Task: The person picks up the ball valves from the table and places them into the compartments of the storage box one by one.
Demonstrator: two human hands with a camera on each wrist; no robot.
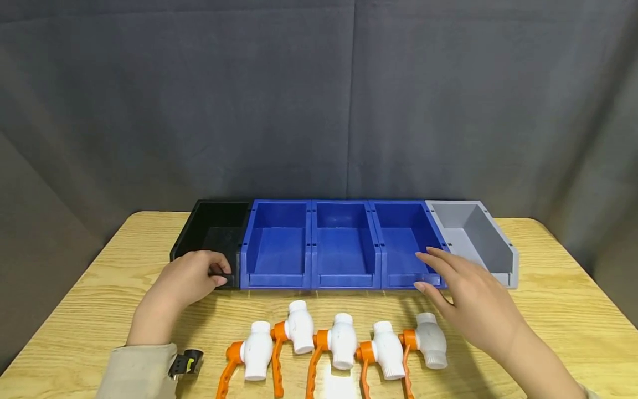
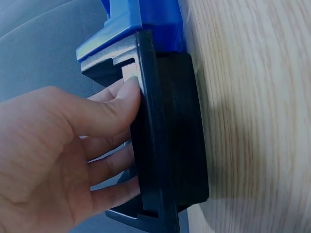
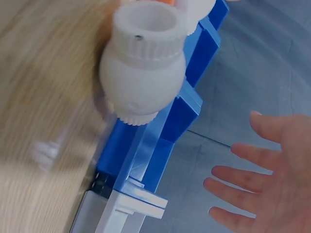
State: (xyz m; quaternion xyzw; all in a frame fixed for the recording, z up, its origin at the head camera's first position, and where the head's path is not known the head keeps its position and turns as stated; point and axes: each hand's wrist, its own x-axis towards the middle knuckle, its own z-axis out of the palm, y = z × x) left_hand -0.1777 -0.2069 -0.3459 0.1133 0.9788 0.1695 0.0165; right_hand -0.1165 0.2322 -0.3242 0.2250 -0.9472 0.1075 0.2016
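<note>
Grey curtain hangs behind my counter; in head view, the black bin sits at ten o'clock of white valves. Left wrist: my left hand pinches its front wall, probably light, stiff plastic, good to grip. Right wrist: my right hand is spread, empty.

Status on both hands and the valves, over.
Left hand gripping front wall of black bin. Right hand open, holding nothing. Five white valves on table, neither hand touching them. No obstruction visible.
</note>
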